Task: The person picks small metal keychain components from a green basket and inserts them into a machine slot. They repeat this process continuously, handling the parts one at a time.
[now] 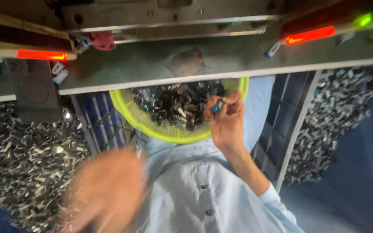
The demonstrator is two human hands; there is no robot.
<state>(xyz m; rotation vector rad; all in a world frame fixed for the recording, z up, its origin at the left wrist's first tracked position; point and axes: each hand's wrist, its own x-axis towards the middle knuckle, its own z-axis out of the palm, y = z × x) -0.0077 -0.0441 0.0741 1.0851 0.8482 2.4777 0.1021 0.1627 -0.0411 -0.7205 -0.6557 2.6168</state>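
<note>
partly hidden: small blue piece (216, 106), pinched in right hand (226, 121) fingertips over yellow-green basket (126, 108) of dark metal rings (173, 105), on lap under grey bench edge (238, 73). left hand (104, 190) blurred, low left; grip impossible to tell.

We see right hand (225, 123) pinching a small blue part (216, 107) over the yellow-green plastic basket (128, 110) of dark metal rings (175, 105); left hand (104, 190) blurred, low

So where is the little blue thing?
In the head view, the little blue thing is pinched in the right hand, right of centre, over the yellow-green basket.
</note>
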